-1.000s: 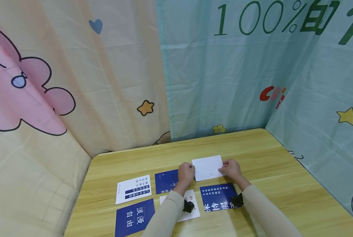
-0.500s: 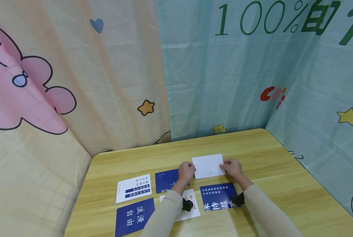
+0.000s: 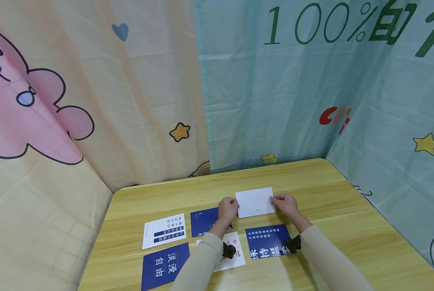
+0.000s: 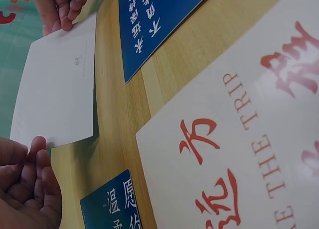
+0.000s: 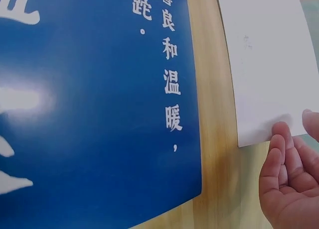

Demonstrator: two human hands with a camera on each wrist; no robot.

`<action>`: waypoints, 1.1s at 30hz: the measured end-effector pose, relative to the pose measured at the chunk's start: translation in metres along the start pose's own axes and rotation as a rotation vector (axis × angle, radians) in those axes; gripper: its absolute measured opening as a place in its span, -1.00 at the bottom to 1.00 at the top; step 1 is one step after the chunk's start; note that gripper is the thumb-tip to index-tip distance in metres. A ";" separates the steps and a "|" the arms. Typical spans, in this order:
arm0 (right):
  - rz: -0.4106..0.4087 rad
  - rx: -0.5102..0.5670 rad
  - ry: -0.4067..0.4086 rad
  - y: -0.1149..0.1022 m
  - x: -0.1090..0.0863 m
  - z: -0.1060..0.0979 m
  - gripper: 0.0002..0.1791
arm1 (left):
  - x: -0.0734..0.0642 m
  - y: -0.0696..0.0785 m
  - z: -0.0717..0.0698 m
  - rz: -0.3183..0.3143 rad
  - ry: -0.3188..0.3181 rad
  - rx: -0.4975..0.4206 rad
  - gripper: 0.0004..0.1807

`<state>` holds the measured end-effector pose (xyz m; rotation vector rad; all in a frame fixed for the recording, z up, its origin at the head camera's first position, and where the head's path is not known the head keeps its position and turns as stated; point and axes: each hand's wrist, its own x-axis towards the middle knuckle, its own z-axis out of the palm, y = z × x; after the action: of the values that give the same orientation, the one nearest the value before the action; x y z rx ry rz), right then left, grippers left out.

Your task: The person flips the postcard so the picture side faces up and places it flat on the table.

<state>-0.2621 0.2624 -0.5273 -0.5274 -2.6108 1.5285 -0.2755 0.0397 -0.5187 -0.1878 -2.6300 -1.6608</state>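
Observation:
A white postcard (image 3: 255, 203) with faint small print is held by its two short edges, toward the back of the table. My left hand (image 3: 227, 210) pinches its left edge between thumb and fingers. Across from it, my right hand (image 3: 286, 206) pinches the right edge. In the left wrist view the card (image 4: 57, 89) stands tilted over the wood, with a shadow along its lower edge. The right wrist view has the thumb on the card's face (image 5: 271, 64) and curled fingers (image 5: 281, 132) at its edge.
Several postcards lie in rows on the wooden table (image 3: 318, 182): a white one (image 3: 164, 232) and a blue one (image 3: 164, 266) at left, a blue one (image 3: 204, 221) partly behind my left hand, a white one with red writing (image 3: 235, 258) under my left forearm, and another blue one (image 3: 267, 240).
Both hands have shifted the white postcard slightly upward in the head view, a little away from the blue one below it. The other cards stay where they were.

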 end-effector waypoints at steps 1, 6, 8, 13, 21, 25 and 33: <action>-0.002 0.007 0.000 0.000 0.000 0.000 -0.58 | 0.000 0.000 0.000 -0.003 -0.001 -0.004 -0.69; -0.019 0.043 -0.005 0.000 0.001 -0.001 -0.61 | 0.000 -0.002 -0.001 0.010 0.001 -0.013 -0.70; -0.023 0.060 -0.006 0.000 0.001 -0.001 -0.63 | 0.000 -0.004 -0.001 0.026 0.006 -0.008 -0.74; -0.020 0.121 -0.015 0.002 0.002 -0.003 -0.67 | 0.000 -0.008 -0.002 0.036 -0.008 -0.025 -0.80; -0.018 0.176 -0.026 0.004 0.003 -0.004 -0.59 | 0.002 -0.011 -0.004 0.027 -0.026 -0.074 -0.81; -0.016 0.254 -0.038 0.004 0.001 -0.006 -0.56 | 0.003 -0.013 -0.006 0.021 -0.027 -0.088 -0.80; 0.017 0.403 -0.081 0.006 0.000 -0.009 -0.57 | 0.004 -0.017 -0.008 0.024 -0.045 -0.107 -0.78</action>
<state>-0.2587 0.2730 -0.5282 -0.4561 -2.2561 2.0466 -0.2821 0.0255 -0.5302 -0.2601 -2.5603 -1.8124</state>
